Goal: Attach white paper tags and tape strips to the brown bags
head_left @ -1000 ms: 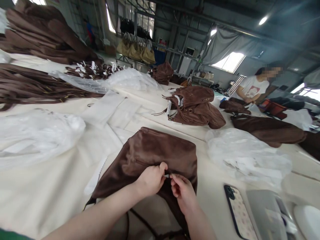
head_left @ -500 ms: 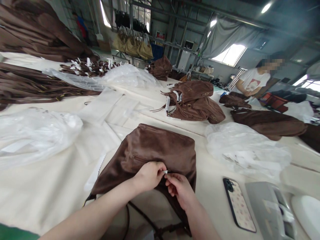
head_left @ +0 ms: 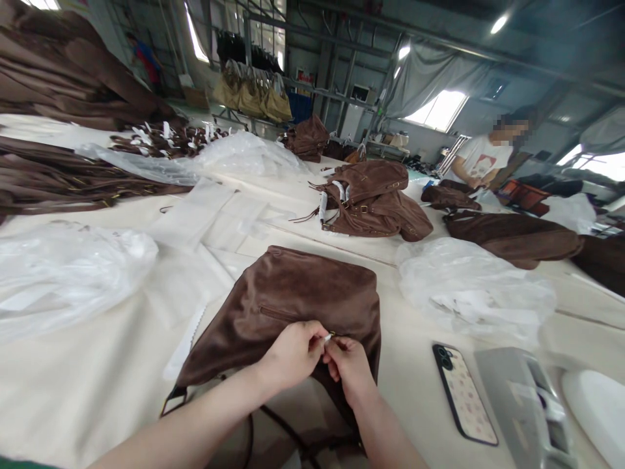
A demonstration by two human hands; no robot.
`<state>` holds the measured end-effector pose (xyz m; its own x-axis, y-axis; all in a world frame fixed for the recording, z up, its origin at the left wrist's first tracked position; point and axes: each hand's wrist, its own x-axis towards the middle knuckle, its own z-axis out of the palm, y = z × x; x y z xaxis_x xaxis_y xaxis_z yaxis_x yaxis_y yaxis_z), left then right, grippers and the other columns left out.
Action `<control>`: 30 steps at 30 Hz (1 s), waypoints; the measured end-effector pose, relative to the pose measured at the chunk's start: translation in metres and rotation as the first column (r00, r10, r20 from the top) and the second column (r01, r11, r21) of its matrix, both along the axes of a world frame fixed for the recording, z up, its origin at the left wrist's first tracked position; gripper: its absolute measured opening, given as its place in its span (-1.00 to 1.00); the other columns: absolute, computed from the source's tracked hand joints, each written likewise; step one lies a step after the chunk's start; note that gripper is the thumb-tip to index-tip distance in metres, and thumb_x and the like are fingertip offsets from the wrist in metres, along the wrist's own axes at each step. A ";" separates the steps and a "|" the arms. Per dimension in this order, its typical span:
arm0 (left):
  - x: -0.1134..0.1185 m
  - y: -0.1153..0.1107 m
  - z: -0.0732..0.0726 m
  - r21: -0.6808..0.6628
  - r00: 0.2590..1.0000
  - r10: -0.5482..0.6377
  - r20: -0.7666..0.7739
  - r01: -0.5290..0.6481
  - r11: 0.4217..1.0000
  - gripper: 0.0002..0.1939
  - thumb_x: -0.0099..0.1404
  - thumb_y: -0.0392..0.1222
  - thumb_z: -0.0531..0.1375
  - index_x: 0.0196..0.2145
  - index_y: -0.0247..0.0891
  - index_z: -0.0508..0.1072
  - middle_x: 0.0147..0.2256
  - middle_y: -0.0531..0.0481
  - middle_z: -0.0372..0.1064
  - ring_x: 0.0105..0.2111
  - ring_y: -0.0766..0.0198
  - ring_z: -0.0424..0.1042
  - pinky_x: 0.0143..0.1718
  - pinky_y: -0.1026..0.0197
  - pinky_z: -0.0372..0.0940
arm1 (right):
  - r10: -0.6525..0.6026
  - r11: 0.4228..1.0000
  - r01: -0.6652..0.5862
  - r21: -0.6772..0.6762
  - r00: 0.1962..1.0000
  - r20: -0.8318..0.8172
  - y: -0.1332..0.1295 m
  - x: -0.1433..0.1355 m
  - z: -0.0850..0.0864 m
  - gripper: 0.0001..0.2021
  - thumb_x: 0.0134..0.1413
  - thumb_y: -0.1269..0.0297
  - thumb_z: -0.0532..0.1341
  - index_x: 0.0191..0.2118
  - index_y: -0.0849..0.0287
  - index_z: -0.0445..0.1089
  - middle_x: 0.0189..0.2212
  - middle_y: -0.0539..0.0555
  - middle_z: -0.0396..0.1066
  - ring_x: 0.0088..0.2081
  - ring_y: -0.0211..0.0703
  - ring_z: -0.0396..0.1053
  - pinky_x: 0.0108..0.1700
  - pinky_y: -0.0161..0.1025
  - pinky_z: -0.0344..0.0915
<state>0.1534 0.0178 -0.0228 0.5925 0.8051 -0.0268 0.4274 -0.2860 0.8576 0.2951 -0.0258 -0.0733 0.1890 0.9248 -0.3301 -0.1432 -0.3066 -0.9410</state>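
Note:
A brown leather bag [head_left: 312,286] lies on the pale table in front of me, its zipped pocket slit facing up. Over the bag's near right part, my left hand [head_left: 295,352] pinches a small white wrapping piece [head_left: 327,338] at a brass-coloured zipper pull [head_left: 333,334]. My right hand [head_left: 347,363] meets it there, thumb and fingers pressed together at the same small piece. The fingers partly hide what they hold. Dark straps of the bag hang below my wrists.
A phone [head_left: 465,394] and a grey tape dispenser-like box [head_left: 520,404] lie at right. Clear plastic bags [head_left: 473,286] sit on both sides. More brown bags [head_left: 375,198] are stacked beyond, with brown straps [head_left: 73,176] at left. Another person [head_left: 481,159] stands far right.
The view has shifted slightly. My right hand has closed in on my left at the zipper pull, and the white piece now tilts upward between the fingers.

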 end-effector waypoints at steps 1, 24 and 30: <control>0.001 -0.002 0.001 0.048 0.999 0.010 -0.033 -0.009 0.999 -0.79 0.22 -0.32 0.00 -0.35 -0.24 0.43 -0.41 0.01 0.46 -0.39 0.29 0.43 -0.35 0.31 0.26 | -0.025 1.000 0.025 -0.010 0.999 -0.045 0.000 0.000 0.000 -0.69 -0.17 0.11 0.32 -0.63 0.22 0.31 -0.76 -0.10 0.22 -0.78 -0.48 -0.05 -0.76 -0.41 -0.21; 0.004 -0.004 0.003 0.300 0.984 0.113 -0.136 -0.068 0.952 -0.70 0.29 -0.17 0.03 -0.55 -0.23 0.41 -0.58 0.05 0.35 -0.58 0.36 0.26 -0.52 0.30 0.04 | -0.082 0.995 0.102 0.005 0.827 -0.557 -0.008 0.002 0.004 -0.69 -0.19 0.16 0.39 -0.59 0.23 0.29 -0.66 -0.13 0.16 -0.69 -0.51 -0.12 -0.67 -0.42 -0.26; 0.004 -0.005 0.003 0.363 0.995 0.097 -0.034 -0.078 0.928 -0.79 0.25 -0.32 0.07 -0.33 -0.16 0.51 -0.43 0.04 0.40 -0.43 0.32 0.36 -0.38 0.33 0.20 | -0.077 0.995 0.096 0.010 0.858 -0.508 -0.007 0.000 0.004 -0.70 -0.21 0.15 0.40 -0.55 0.25 0.34 -0.63 -0.11 0.22 -0.69 -0.51 -0.07 -0.67 -0.42 -0.24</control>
<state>0.1572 0.0132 -0.0194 0.5246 0.8145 0.2477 0.5046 -0.5318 0.6801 0.2949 -0.0325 -0.0689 0.0839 0.9247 -0.3713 -0.6271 -0.2406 -0.7409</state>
